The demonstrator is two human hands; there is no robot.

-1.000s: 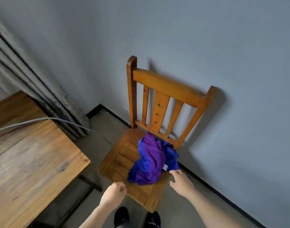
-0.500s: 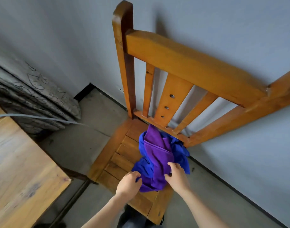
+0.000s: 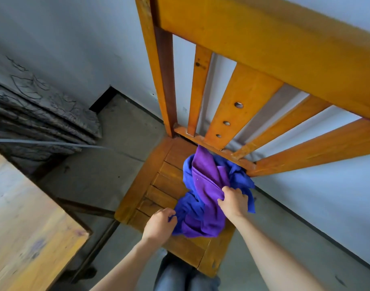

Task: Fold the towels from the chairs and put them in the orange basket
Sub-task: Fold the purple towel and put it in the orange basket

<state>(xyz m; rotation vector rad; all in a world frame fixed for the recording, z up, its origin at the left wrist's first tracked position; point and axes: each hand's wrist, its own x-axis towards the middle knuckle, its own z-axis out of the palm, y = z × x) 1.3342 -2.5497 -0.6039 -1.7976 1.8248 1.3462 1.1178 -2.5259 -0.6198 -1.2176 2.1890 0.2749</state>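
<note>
A crumpled purple towel (image 3: 209, 181) lies tangled with a blue towel (image 3: 187, 204) on the seat of a wooden chair (image 3: 156, 185). My right hand (image 3: 233, 201) grips a fold of the purple towel near its middle. My left hand (image 3: 160, 225) pinches the blue towel's front-left edge, by the seat's front. Both towels rest on the seat in a heap. No orange basket is in view.
The chair's slatted back (image 3: 263, 59) rises close to my head, against a grey wall. A wooden table (image 3: 22, 227) stands at the left, a grey cable (image 3: 54, 143) runs across its far side, and a patterned curtain (image 3: 39, 114) hangs behind. Bare concrete floor lies between.
I have leaned closer to the chair. Both hands went from hovering in front of the seat to taking hold of the towels: left on the blue one, right on the purple one.
</note>
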